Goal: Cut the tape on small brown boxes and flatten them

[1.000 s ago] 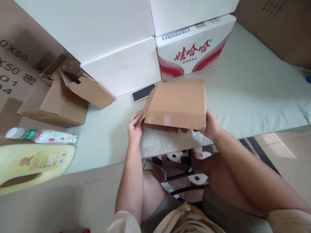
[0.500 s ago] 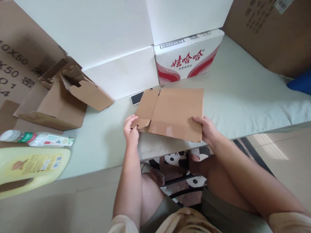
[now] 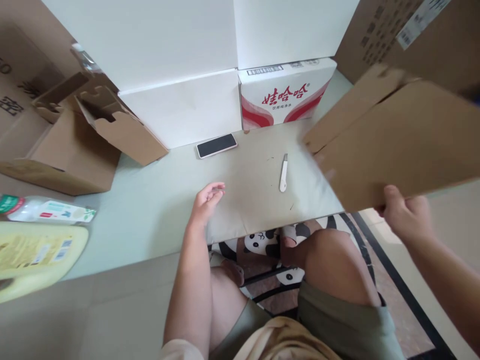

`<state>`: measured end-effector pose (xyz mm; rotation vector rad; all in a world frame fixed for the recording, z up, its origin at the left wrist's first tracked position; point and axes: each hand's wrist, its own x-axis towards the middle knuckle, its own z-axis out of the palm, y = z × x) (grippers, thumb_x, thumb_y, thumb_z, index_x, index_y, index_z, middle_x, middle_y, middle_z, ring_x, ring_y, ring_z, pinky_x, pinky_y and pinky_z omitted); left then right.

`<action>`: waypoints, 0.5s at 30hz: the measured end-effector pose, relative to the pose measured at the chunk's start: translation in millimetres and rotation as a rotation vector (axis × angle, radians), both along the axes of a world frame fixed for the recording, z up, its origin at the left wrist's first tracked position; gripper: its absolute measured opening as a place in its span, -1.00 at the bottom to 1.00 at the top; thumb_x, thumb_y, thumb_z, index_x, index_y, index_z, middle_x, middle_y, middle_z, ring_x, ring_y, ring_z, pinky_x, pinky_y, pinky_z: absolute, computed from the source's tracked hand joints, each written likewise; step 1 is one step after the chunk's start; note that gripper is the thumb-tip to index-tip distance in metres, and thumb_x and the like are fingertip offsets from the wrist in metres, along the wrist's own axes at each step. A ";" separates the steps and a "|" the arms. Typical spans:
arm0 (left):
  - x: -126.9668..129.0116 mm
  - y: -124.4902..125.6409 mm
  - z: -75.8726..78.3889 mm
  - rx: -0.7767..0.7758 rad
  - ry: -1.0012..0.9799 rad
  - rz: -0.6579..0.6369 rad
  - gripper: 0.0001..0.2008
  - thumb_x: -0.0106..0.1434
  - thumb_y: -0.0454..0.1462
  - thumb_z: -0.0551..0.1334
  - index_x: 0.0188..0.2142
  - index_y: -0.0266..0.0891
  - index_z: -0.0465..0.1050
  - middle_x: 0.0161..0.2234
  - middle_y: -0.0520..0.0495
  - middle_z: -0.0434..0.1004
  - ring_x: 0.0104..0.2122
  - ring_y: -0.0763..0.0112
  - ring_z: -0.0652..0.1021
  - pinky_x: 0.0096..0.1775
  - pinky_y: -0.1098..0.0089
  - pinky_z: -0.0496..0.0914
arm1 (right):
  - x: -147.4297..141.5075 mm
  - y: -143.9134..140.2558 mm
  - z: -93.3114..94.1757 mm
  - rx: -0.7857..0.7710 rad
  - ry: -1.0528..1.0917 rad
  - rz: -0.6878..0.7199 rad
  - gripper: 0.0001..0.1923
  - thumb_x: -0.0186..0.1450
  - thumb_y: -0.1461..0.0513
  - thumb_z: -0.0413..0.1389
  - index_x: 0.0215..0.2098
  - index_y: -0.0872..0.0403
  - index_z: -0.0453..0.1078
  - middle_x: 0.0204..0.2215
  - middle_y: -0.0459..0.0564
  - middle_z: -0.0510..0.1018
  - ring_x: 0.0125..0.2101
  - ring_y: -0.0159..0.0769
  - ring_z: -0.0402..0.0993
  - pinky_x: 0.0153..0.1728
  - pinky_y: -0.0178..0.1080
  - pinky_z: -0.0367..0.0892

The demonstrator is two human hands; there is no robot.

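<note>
At the left edge of the bed, a large yellow jug point(image 3: 37, 260) is seen lying on its side, with a small plastic bottle point(image 3: 48, 210) lying just behind it. Further back at the left, an open brown carton point(image 3: 75, 145) is standing with its flaps up, against the stacked white boxes point(image 3: 168, 65). A phone point(image 3: 216, 145) is lying face up near the foot of these boxes, and a red and white printed box point(image 3: 285, 97) is placed just to the right of them.

The left hand point(image 3: 206, 200) is resting at the front edge of the bed, on the pale green sheet point(image 3: 157, 200); its fingers point(image 3: 215, 190) are loosely curled and a little spread, and nothing is held by them. A small white utility knife point(image 3: 284, 172) is lying on the sheet, between the two hands and apart from both.

The flattened cardboard box point(image 3: 397, 140) is held in the air beyond the right front corner of the bed, tilted and blurred. It is gripped only at its lower edge by the right hand point(image 3: 407, 215), whose fingers are closed around that edge, with the thumb on the near face.

Some risks can be judged from here. Because the wide cardboard is held by one hand at one edge, it could bend or slip out of the grip. The knife could also be brushed by the cardboard or by the left hand and be pushed off the front edge towards the bare knees below; whether its blade is out cannot be told.
</note>
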<state>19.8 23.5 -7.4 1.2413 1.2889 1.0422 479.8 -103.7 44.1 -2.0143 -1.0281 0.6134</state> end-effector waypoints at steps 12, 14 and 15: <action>6.0 9.1 -4.6 0.040 -0.022 0.049 -0.67 0.06 -0.07 0.39 -0.25 -0.23 0.61 -0.25 -0.16 0.65 -0.23 0.26 0.61 -0.07 0.24 0.48 | 36.9 220.4 54.2 0.002 0.286 -0.106 -0.80 0.41 0.23 0.08 -0.40 -0.03 0.28 -0.60 -0.06 0.53 -0.57 -0.38 0.53 -0.46 -0.28 0.44; 3.4 9.5 -3.3 0.042 -0.024 0.053 -0.68 0.06 -0.07 0.37 -0.26 -0.23 0.61 -0.27 -0.15 0.64 -0.23 0.27 0.61 -0.08 0.25 0.47 | 13.2 209.5 46.6 -0.068 0.282 -0.031 -0.90 0.40 0.26 0.07 -0.30 0.03 0.37 -0.56 -0.01 0.57 -0.59 -0.34 0.53 -0.49 -0.26 0.44; 2.3 9.7 -2.3 0.046 -0.028 0.057 -0.68 0.06 -0.07 0.37 -0.27 -0.23 0.60 -0.29 -0.14 0.64 -0.24 0.27 0.61 -0.09 0.25 0.47 | 0.4 198.7 41.4 -0.103 0.281 0.010 -0.90 0.41 0.25 0.07 -0.27 0.06 0.41 -0.54 0.01 0.58 -0.59 -0.33 0.53 -0.50 -0.25 0.44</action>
